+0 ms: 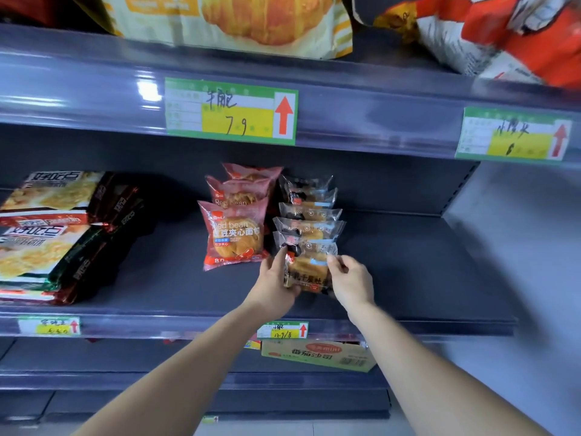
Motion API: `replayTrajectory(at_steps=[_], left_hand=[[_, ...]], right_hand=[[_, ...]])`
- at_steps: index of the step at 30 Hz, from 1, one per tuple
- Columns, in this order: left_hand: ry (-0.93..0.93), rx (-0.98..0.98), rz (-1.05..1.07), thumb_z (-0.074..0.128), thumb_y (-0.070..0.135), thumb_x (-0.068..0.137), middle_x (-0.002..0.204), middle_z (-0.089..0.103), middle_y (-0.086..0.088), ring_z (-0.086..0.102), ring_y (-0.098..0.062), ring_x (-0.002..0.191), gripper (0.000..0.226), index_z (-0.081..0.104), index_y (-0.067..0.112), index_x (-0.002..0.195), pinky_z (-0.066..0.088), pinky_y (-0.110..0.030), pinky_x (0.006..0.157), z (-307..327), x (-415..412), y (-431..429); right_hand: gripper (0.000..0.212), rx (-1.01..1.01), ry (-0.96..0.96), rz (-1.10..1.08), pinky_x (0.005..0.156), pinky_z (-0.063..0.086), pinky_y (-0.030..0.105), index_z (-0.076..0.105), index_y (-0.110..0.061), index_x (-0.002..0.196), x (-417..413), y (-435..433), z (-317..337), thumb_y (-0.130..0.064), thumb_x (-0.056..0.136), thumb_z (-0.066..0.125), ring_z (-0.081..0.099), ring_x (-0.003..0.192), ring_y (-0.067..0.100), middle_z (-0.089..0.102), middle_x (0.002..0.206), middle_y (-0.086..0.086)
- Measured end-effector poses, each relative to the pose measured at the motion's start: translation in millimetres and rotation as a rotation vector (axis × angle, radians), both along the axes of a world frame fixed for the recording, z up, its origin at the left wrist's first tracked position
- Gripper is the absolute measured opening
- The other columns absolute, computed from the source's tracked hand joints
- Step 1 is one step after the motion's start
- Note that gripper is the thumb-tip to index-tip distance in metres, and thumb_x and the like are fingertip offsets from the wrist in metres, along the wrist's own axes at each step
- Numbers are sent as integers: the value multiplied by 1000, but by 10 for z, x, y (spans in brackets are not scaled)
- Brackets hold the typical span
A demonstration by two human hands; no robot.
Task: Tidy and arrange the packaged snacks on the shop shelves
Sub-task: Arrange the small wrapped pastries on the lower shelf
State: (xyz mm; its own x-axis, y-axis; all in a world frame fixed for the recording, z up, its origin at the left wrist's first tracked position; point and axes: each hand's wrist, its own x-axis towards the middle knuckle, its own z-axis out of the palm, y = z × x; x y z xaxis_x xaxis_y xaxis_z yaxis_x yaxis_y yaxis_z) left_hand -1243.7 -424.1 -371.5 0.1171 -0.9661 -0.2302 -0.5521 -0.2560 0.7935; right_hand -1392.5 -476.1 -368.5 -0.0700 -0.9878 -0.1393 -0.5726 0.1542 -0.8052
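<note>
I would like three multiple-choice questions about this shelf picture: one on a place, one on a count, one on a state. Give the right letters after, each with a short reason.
1. Where do the pink bread packs lie, relative to the row of clear-wrapped packs?
A) to its left
B) to its right
C) on the shelf above

2. How many pink bread packs show?
A) one
B) three
C) six

3. The front clear pack is:
A) held by both hands
B) lying untouched
C) held by one hand only

Answers:
1 A: the pink row stands directly left of the clear row.
2 B: three overlap, front to back.
3 A: the left hand grips its left edge and the right hand pinches its upper right corner.
</note>
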Motion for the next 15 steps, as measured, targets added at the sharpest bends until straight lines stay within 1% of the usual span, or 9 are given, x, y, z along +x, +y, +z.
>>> replayTrajectory(at_steps=[2, 4, 6, 7, 9, 12, 13, 15], left_hand=[[-27, -6, 24, 56, 18, 95, 153, 18, -7, 54, -20, 101, 78, 6, 30, 153, 47, -26, 71, 37, 1, 38], [-52, 5, 33, 59, 20, 93, 151, 21, -9, 56, -26, 109, 78, 9, 28, 153, 50, -32, 79, 100, 17, 87], [-83, 21, 26, 59, 22, 93, 151, 24, -9, 55, -28, 114, 78, 11, 26, 153, 50, -35, 86, 182, 35, 141], [-101, 24, 17, 59, 22, 92, 151, 25, -9, 55, -28, 116, 77, 12, 25, 153, 50, -34, 87, 233, 40, 174], [-138, 24, -7, 59, 23, 92, 150, 29, -8, 54, -26, 118, 75, 16, 23, 153, 48, -32, 86, 346, 45, 245], [-194, 9, -57, 58, 23, 91, 147, 40, -9, 53, -26, 120, 64, 30, 18, 149, 48, -33, 91, 557, 42, 358], [-211, -2, -71, 58, 22, 91, 145, 44, -9, 55, -26, 117, 61, 34, 17, 147, 49, -33, 91, 638, 35, 399], [-238, -26, -102, 58, 22, 91, 138, 52, -9, 61, -25, 105, 55, 41, 15, 143, 51, -36, 90, 816, 15, 486]], right_hand=[[36, -8, -20, -9, 83, 52, 37, 62, -14, 110, -15, 42, 42, -45, 97, 48, 59, 90, 20, 61, 94, -3], [35, -12, -8, -11, 81, 48, 31, 60, -15, 117, -45, 98, 93, -41, 98, 48, 56, 90, 16, 56, 91, -7], [34, -5, 7, 2, 80, 45, 28, 59, -17, 122, -98, 173, 159, -38, 98, 50, 54, 91, 13, 55, 95, -8], [32, -2, 17, 15, 80, 46, 27, 60, -17, 122, -132, 214, 193, -37, 97, 51, 55, 92, 13, 58, 99, -8], [25, -10, 52, 54, 79, 50, 29, 65, -19, 113, -203, 300, 270, -34, 96, 54, 59, 92, 14, 65, 104, -6], [18, -37, 86, 82, 80, 52, 30, 69, -22, 104, -285, 436, 440, -31, 94, 56, 62, 95, 15, 68, 104, -6], [17, -48, 89, 84, 81, 51, 30, 69, -22, 103, -309, 483, 513, -30, 94, 57, 62, 95, 15, 68, 104, -7], [16, -66, 96, 100, 82, 52, 30, 70, -22, 101, -353, 582, 686, -28, 93, 58, 62, 95, 13, 69, 102, -8]])
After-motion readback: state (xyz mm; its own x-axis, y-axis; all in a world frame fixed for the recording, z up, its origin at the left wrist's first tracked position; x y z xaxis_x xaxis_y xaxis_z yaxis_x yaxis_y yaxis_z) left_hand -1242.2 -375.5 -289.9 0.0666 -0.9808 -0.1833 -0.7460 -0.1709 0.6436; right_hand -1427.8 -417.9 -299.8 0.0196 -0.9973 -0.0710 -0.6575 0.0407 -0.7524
